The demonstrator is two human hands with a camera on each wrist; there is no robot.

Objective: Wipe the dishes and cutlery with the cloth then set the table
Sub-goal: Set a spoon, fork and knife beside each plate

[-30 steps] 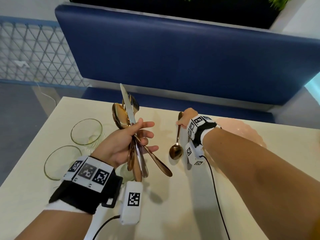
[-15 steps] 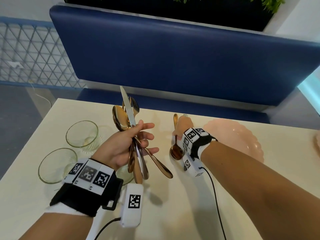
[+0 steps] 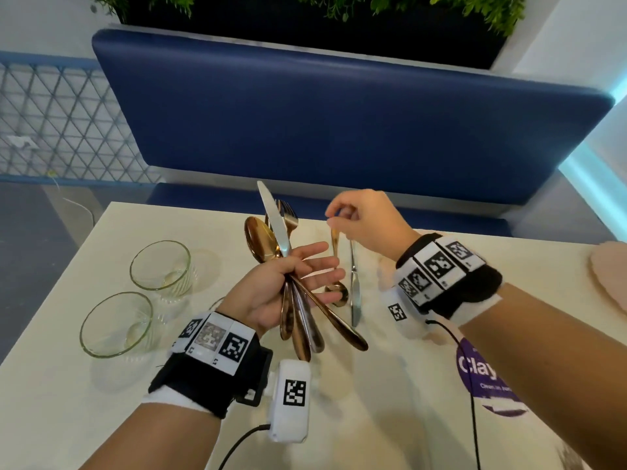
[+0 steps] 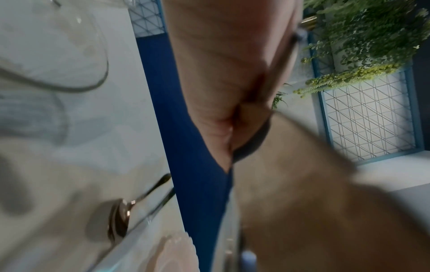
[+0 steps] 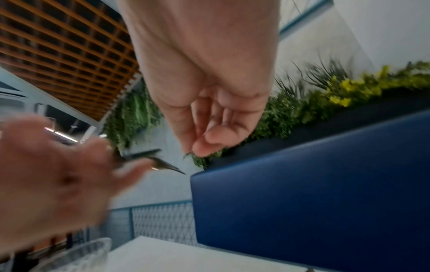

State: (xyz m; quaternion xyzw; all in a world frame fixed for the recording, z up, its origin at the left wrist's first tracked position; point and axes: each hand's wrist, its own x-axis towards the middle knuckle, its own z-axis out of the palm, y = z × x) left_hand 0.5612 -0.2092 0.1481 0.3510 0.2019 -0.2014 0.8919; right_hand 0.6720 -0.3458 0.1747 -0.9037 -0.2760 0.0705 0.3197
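At six o'clock on the cream matte table (image 3: 84, 401), two bare forearms reach in, each wrist wrapped in a black strap with white coded tags.

The left hand (image 3: 271, 290) is clamped, thumb over palm, on a bunch of cutlery (image 3: 298, 300): a polished copper-coloured spoon (image 3: 259, 240), a silver knife with a tapered blade (image 3: 273, 217) and a silver fork (image 3: 288, 215) point up toward twelve o'clock, and smooth rounded handles fan out toward six. The outer fingers are stretched flat.

Just beyond, at one o'clock from it, the right hand (image 3: 366, 223) has its fingertips pinched together above the tip of a small copper-coloured teaspoon (image 3: 336, 266). Whether they actually grip the handle cannot be told. The teaspoon's bowl is on the table at the near end, and a second silver table knife (image 3: 354, 286) lies flat just beside it, both running near to far.

The step appears to be laying cutlery out as a place setting. To do it well, draw one piece from the bunch by its handle, keep the left grip firm so the slick metal does not slide, and lay each piece parallel beside the last.

At nine o'clock stand two clear ribbed glass bowls (image 3: 115, 323), thin-rimmed and well apart from the cutlery. At three o'clock is the scalloped edge of a pale pink plate (image 3: 610, 276). The cloth is not clearly in view.

Farthest off is a padded navy-blue bench back (image 3: 339, 123), with green foliage above it.
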